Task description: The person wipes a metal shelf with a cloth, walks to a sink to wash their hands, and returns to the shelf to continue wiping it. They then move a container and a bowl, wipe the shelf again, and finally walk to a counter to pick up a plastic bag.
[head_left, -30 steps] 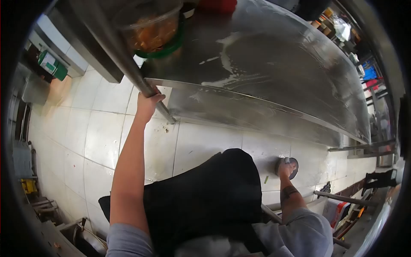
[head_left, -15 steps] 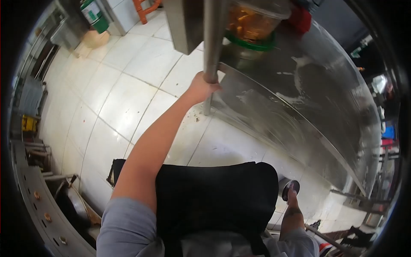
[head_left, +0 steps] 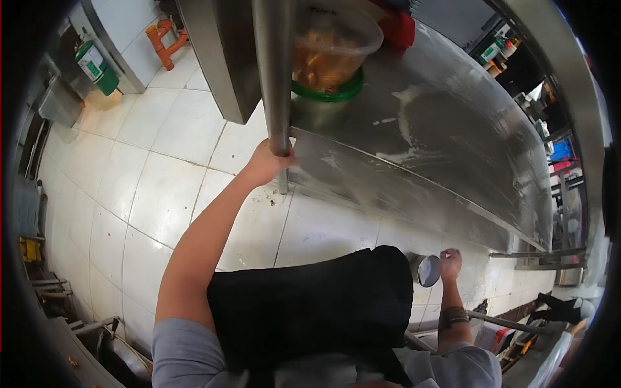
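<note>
My left hand (head_left: 266, 163) is closed round the lower part of a vertical metal post (head_left: 275, 84) at the corner of a steel table. On the right, my right hand (head_left: 451, 264) has its fingers curled beside a round metal bowl (head_left: 425, 270); whether it grips the rim cannot be made out. Whitish wet streaks mark the steel surface (head_left: 453, 155). Near the post stands a clear plastic tub (head_left: 333, 48) with orange food in it, above a green rim (head_left: 330, 90).
A green cylinder (head_left: 97, 68) and orange pipes (head_left: 167, 44) stand at the upper left. A pan (head_left: 123, 355) sits low at the left. White tiles (head_left: 162, 187) cover the floor. Metal rails and shelves line the right.
The view has shifted, so the post and tub appear farther left. My right hand has moved from over the bowl to its right side, and the bowl's inside now shows more.
</note>
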### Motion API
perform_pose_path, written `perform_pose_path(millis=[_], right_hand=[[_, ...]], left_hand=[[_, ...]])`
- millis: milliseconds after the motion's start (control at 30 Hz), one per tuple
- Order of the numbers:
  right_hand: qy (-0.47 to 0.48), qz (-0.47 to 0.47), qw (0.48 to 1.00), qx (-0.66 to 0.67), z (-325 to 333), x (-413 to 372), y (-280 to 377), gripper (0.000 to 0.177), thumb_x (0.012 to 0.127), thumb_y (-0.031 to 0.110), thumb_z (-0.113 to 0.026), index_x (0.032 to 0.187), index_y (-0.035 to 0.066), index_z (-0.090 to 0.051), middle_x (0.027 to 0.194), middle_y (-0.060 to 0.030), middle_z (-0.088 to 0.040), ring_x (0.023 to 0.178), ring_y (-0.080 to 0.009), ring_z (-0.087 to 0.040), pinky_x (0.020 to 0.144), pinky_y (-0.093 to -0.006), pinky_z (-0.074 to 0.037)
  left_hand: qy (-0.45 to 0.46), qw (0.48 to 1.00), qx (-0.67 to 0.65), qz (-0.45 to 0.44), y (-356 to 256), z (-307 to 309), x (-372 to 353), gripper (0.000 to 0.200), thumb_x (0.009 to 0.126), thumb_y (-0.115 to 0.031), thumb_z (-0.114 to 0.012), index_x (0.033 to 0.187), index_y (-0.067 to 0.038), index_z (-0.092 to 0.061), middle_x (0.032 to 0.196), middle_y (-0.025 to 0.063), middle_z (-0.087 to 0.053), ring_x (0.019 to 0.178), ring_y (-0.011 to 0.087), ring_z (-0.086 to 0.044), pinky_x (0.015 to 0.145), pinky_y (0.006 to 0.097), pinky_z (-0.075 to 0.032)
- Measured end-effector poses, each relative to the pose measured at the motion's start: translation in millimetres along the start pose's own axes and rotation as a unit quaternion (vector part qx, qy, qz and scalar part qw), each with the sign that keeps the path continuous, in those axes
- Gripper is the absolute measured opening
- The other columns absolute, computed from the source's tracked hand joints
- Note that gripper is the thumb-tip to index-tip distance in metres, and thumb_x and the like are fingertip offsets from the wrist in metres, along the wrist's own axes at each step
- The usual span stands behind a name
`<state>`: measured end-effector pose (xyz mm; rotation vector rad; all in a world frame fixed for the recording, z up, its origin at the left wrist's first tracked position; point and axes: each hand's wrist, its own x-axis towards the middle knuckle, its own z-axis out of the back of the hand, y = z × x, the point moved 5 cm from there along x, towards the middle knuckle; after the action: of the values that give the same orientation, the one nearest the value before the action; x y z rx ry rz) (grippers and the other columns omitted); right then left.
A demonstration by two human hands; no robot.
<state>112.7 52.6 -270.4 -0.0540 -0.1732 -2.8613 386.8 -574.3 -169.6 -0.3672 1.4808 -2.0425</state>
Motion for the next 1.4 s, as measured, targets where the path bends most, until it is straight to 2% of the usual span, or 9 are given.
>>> perform_pose_path(millis=[167,300,433,500,567,633,800,1100,1400], right_hand=[[0.210,0.252,0.937,-0.118,-31.6,43.7,-24.9,0.050,0.074,0.011,-0.075,0.123,0.007,-0.067,0.116,-0.0235,-0.067,0.104,-0.0413,-0.063,0.088,-0.0426,-0.053],[0.459,0.025,0.886,0.062,42.7,3.3,96.7,0.102,0.078,0.026,-0.078,0.161,0.007,-0.021,0.159,-0.0313,-0.031,0.133,-0.0388,-0.052,0.105,-0.0394,-0.046],[0.414,0.183,0.891,-0.045,114.3,-13.1,238.8,0.085,0.081,0.025,-0.075,0.154,0.002,-0.038,0.152,-0.0275,-0.046,0.128,-0.0346,-0.056,0.107,-0.0396,-0.045],[0.428,0.214,0.878,-0.005,128.0,-32.4,289.1,0.067,0.084,0.023,-0.075,0.143,-0.001,-0.052,0.139,-0.0216,-0.059,0.123,-0.0299,-0.059,0.106,-0.0376,-0.045],[0.460,0.253,0.850,0.051,126.0,-50.7,328.1,0.050,0.089,0.022,-0.071,0.132,-0.002,-0.060,0.121,-0.0152,-0.069,0.110,-0.0242,-0.066,0.093,-0.0367,-0.052],[0.508,0.271,0.816,0.050,164.8,-75.6,393.6,0.049,0.090,0.021,-0.071,0.133,-0.001,-0.059,0.116,-0.0135,-0.070,0.102,-0.0211,-0.067,0.084,-0.0347,-0.053],[0.580,0.325,0.746,0.021,277.6,-142.4,569.5,0.042,0.093,0.018,-0.069,0.130,0.000,-0.060,0.103,-0.0078,-0.070,0.082,-0.0138,-0.066,0.064,-0.0297,-0.051],[0.533,0.448,0.709,0.114,427.4,-180.0,798.4,0.030,0.096,0.017,-0.063,0.123,0.004,-0.064,0.100,-0.0051,-0.068,0.081,-0.0140,-0.065,0.063,-0.0301,-0.051],[0.552,0.289,0.767,0.153,398.5,-117.7,867.2,0.021,0.094,0.017,-0.062,0.109,0.003,-0.063,0.095,-0.0081,-0.068,0.075,-0.0174,-0.067,0.059,-0.0317,-0.052]], left_hand=[[0.050,0.978,0.203,-0.022,28.0,19.4,-11.0,0.050,0.080,-0.024,-0.075,0.125,-0.005,-0.062,0.125,0.0177,-0.065,0.119,0.0294,-0.062,0.101,0.0403,-0.048],[0.132,0.897,0.374,0.195,114.5,85.4,-108.2,0.061,0.080,-0.017,-0.066,0.137,-0.001,-0.053,0.150,0.0235,-0.045,0.140,0.0379,-0.044,0.114,0.0481,-0.041],[0.045,0.830,0.238,0.502,134.1,164.3,-295.6,0.049,0.082,-0.017,-0.065,0.128,0.000,-0.063,0.140,0.0239,-0.057,0.132,0.0379,-0.053,0.109,0.0490,-0.045],[0.069,0.795,0.469,0.378,126.5,164.6,-409.5,0.045,0.086,-0.023,-0.063,0.124,0.001,-0.066,0.124,0.0223,-0.068,0.120,0.0379,-0.062,0.103,0.0483,-0.049],[0.115,0.795,0.265,0.534,93.6,176.8,-501.5,0.039,0.088,-0.029,-0.061,0.111,0.001,-0.074,0.113,0.0217,-0.072,0.110,0.0377,-0.067,0.097,0.0460,-0.052],[0.220,0.830,0.272,0.435,74.9,160.7,-577.3,0.035,0.088,-0.029,-0.060,0.101,-0.002,-0.078,0.107,0.0214,-0.073,0.104,0.0390,-0.069,0.093,0.0466,-0.054],[0.111,0.827,0.179,0.520,10.8,127.0,-726.0,0.030,0.088,-0.021,-0.056,0.096,-0.004,-0.079,0.107,0.0207,-0.073,0.101,0.0387,-0.069,0.089,0.0473,-0.054],[-0.096,0.866,0.181,0.456,-114.4,253.5,-724.8,0.031,0.088,-0.024,-0.056,0.091,-0.002,-0.077,0.101,0.0243,-0.072,0.096,0.0405,-0.069,0.088,0.0482,-0.054],[-0.271,0.827,0.109,0.480,-149.3,353.4,-698.7,0.035,0.087,-0.027,-0.055,0.089,0.002,-0.075,0.099,0.0255,-0.071,0.097,0.0421,-0.068,0.088,0.0495,-0.054]])
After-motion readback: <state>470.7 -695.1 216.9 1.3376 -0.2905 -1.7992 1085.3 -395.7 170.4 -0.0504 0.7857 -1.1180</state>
